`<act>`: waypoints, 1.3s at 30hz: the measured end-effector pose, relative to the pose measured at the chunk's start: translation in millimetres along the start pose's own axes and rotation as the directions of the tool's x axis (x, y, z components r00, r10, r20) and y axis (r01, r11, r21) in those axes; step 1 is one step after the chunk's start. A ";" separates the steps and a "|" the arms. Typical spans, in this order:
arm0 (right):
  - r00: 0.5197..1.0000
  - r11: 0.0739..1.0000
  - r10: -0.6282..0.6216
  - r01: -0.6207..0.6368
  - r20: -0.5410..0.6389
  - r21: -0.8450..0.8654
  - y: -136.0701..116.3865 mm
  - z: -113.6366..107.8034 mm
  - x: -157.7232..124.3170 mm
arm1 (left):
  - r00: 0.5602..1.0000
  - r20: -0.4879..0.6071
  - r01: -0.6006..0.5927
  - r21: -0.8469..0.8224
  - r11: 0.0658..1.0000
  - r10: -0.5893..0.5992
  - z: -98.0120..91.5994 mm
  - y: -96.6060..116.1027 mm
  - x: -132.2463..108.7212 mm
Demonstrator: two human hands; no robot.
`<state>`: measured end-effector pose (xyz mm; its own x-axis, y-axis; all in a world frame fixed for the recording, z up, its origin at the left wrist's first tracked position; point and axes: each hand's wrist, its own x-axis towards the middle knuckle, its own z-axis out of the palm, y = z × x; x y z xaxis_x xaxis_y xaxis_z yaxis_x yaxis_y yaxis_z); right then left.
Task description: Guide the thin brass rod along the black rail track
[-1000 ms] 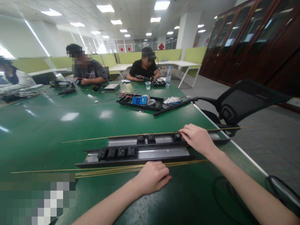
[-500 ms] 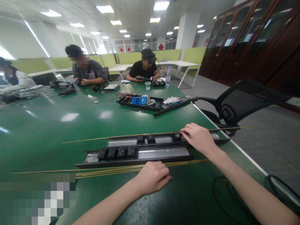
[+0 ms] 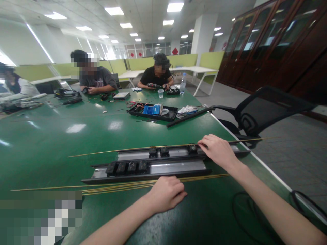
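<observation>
Two long black and silver rails (image 3: 163, 166) lie side by side across the green table (image 3: 76, 136), each carrying small black blocks (image 3: 127, 166). My right hand (image 3: 217, 149) rests on the far rail with its fingertips pinched on a black block (image 3: 192, 148). My left hand (image 3: 167, 192) lies curled on the table just in front of the near rail, fingers resting on a bundle of thin brass rods (image 3: 114, 185). Another brass rod (image 3: 127, 149) runs along the far rail.
A black tray (image 3: 153, 111) with blue and red parts, a long black bar (image 3: 189, 116) and a cloth lie further back. Three people sit working at the far end. An office chair (image 3: 258, 112) stands at the right edge. Black cables (image 3: 301, 204) lie near my right forearm.
</observation>
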<state>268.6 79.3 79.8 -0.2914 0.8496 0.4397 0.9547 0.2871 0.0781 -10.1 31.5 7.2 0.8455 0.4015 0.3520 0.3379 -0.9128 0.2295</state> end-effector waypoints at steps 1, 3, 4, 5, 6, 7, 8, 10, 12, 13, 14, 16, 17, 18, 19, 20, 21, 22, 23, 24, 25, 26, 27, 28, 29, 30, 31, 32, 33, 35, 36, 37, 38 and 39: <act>1.000 1.000 0.001 -0.001 -0.001 0.000 0.2 -0.2 -0.1 | 1.000 0.000 0.000 0.000 1.000 0.000 -0.1 0.0 -0.1; 1.000 1.000 -0.003 0.003 -0.008 0.003 0.7 -0.7 -0.4 | 1.000 0.002 -0.001 -0.001 1.000 0.001 -0.2 0.0 -0.4; 1.000 1.000 -0.004 0.005 -0.010 0.007 1.0 -0.9 -0.5 | 1.000 0.001 0.000 -0.001 1.000 0.000 -0.2 -0.1 -0.4; 1.000 1.000 -0.006 0.006 -0.013 0.012 1.3 -1.2 -0.6 | 1.000 0.000 0.001 -0.002 1.000 -0.001 -0.2 -0.2 -0.3; 1.000 1.000 -0.006 0.006 -0.014 0.016 1.7 -1.4 -0.6 | 1.000 -0.002 0.001 -0.004 1.000 -0.001 -0.3 -0.3 -0.2; 1.000 1.000 -0.005 0.005 -0.015 0.018 2.1 -1.7 -0.6 | 1.000 -0.003 0.001 -0.006 1.000 -0.001 -0.4 -0.3 0.0; 1.000 1.000 -0.003 0.004 -0.013 0.019 2.6 -2.0 -0.6 | 1.000 -0.005 -0.001 -0.007 1.000 0.001 -0.6 -0.3 0.3; 1.000 1.000 0.003 -0.003 -0.007 0.015 3.6 -2.8 -0.5 | 1.000 -0.008 -0.005 -0.007 1.000 0.005 -1.4 -0.1 0.8; 1.000 1.000 0.006 -0.006 0.001 0.009 4.5 -3.6 -0.3 | 1.000 -0.008 -0.007 -0.005 1.000 0.007 -2.3 0.3 1.0; 1.000 1.000 0.003 -0.003 0.004 0.006 4.9 -4.0 -0.3 | 1.000 -0.007 -0.006 -0.005 1.000 0.006 -2.6 0.5 0.9; 1.000 1.000 -0.003 0.003 0.007 0.004 5.2 -4.3 -0.2 | 1.000 -0.005 -0.005 -0.005 1.000 0.005 -2.7 0.7 0.8; 1.000 1.000 -0.014 0.014 0.012 0.000 5.8 -4.6 -0.1 | 1.000 0.001 -0.002 -0.008 1.000 0.002 -2.6 1.0 0.6; 1.000 1.000 -0.017 0.017 0.015 0.000 6.0 -4.7 0.0 | 1.000 0.003 0.000 -0.010 1.000 0.000 -2.3 1.0 0.4; 1.000 1.000 -0.017 0.017 0.016 0.000 6.3 -4.6 0.1 | 1.000 0.005 0.002 -0.011 1.000 -0.002 -1.9 1.0 0.4; 1.000 1.000 -0.016 0.016 0.016 0.002 6.6 -4.5 0.2 | 1.000 0.006 0.002 -0.012 1.000 -0.002 -1.4 1.0 0.3; 1.000 1.000 -0.015 0.015 0.014 0.003 7.0 -4.3 0.3 | 1.000 0.006 0.002 -0.011 1.000 -0.002 -1.0 0.9 0.2; 1.000 1.000 -0.015 0.014 0.009 0.005 7.3 -4.0 0.3 | 1.000 0.005 0.002 -0.009 1.000 -0.002 -0.6 0.8 0.1; 1.000 1.000 -0.016 0.016 0.002 0.008 7.7 -3.8 0.3 | 1.000 0.005 0.003 -0.008 1.000 -0.003 -0.2 0.7 0.0; 1.000 1.000 -0.018 0.018 -0.007 0.012 8.1 -3.6 0.3 | 1.000 0.004 0.003 -0.006 1.000 -0.003 0.1 0.5 -0.2; 1.000 1.000 -0.019 0.020 -0.013 0.015 8.4 -3.4 0.3 | 1.000 0.005 0.004 -0.005 1.000 -0.004 0.3 0.4 -0.5; 1.000 1.000 -0.021 0.021 -0.015 0.017 8.8 -3.4 0.2 | 1.000 0.005 0.004 -0.004 1.000 -0.004 0.5 0.4 -0.8; 1.000 1.000 -0.020 0.020 -0.012 0.019 9.1 -3.5 0.2 | 1.000 0.005 0.004 -0.004 1.000 -0.004 0.5 0.3 -1.0; 1.000 1.000 -0.017 0.017 -0.005 0.019 9.5 -3.8 0.1 | 1.000 0.006 0.004 -0.005 1.000 -0.004 0.5 0.3 -1.2; 1.000 1.000 -0.012 0.012 0.003 0.018 9.9 -4.1 0.1 | 1.000 0.007 0.005 -0.006 1.000 -0.005 0.4 0.3 -1.3; 1.000 1.000 -0.008 0.007 0.008 0.017 10.5 -4.5 0.2 | 1.000 0.007 0.006 -0.008 1.000 -0.006 0.2 0.3 -1.2; 1.000 1.000 -0.005 0.005 0.011 0.019 11.3 -4.9 0.2 | 1.000 0.008 0.007 -0.009 1.000 -0.007 0.0 0.3 -1.1; 1.000 1.000 -0.006 0.005 0.012 0.023 12.2 -5.3 0.4 | 1.000 0.007 0.008 -0.010 1.000 -0.008 -0.3 0.3 -0.8; 1.000 1.000 -0.008 0.008 0.013 0.027 13.2 -5.7 0.5 | 1.000 0.007 0.008 -0.010 1.000 -0.008 -0.6 0.2 -0.6; 1.000 0.999 -0.011 0.011 0.016 0.033 14.4 -6.1 0.7 | 1.000 0.006 0.006 -0.009 1.000 -0.006 -0.9 0.2 -0.3; 1.000 0.999 -0.015 0.014 0.024 0.041 17.1 -6.8 0.9 | 1.000 0.002 0.002 -0.007 1.000 -0.002 -1.1 0.1 0.0; 0.999 0.999 -0.016 0.015 0.028 0.043 18.5 -7.1 1.0 | 1.000 0.001 0.000 -0.008 1.000 0.000 -1.0 0.1 0.0; 0.999 0.999 -0.018 0.017 0.031 0.044 20.0 -7.3 1.1 | 1.000 0.000 -0.001 -0.009 1.000 0.001 -0.7 0.0 -0.1; 0.999 0.999 -0.020 0.018 0.034 0.045 21.5 -7.4 1.1 | 1.000 0.000 -0.001 -0.010 1.000 0.001 -0.4 -0.1 -0.3; 0.999 0.999 -0.022 0.020 0.039 0.045 23.1 -7.4 1.0 | 1.000 0.000 0.000 -0.011 1.000 0.000 0.0 -0.2 -0.6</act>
<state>290.8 83.5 88.7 -0.3144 0.8598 0.4024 0.9450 0.3237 0.0468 -10.7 31.4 6.9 0.8458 0.4011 0.3519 0.3329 -0.9120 0.2395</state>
